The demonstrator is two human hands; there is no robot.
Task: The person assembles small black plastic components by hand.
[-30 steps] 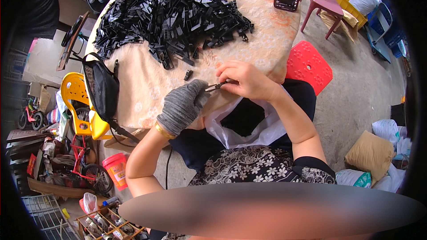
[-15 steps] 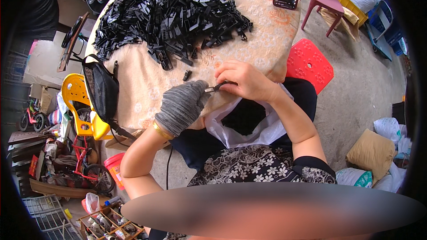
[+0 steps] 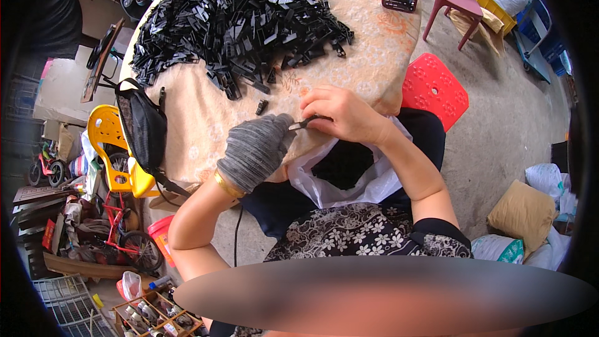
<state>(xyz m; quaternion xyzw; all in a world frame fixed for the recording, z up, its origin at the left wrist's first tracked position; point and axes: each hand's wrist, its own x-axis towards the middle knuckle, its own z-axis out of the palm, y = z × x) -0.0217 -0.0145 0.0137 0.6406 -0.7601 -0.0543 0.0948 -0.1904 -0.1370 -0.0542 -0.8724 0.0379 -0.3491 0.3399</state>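
Gloved left hand (image 3: 253, 153) curled, apparently closed on one end of a slim black plastic part (image 3: 304, 123); bare right hand (image 3: 343, 112) pinches the other end, near the table edge (image 3: 274, 171). Step looks like two-handed manipulation, exact action unclear; next move calls for steady opposed pinches. Left grip mostly hidden; white bag's (image 3: 306, 181) dark contents unreadable.

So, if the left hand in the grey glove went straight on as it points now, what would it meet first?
Past the small dark piece held between both hands, the gloved left hand would probably meet the right hand first; exact depth is unclear from this view.
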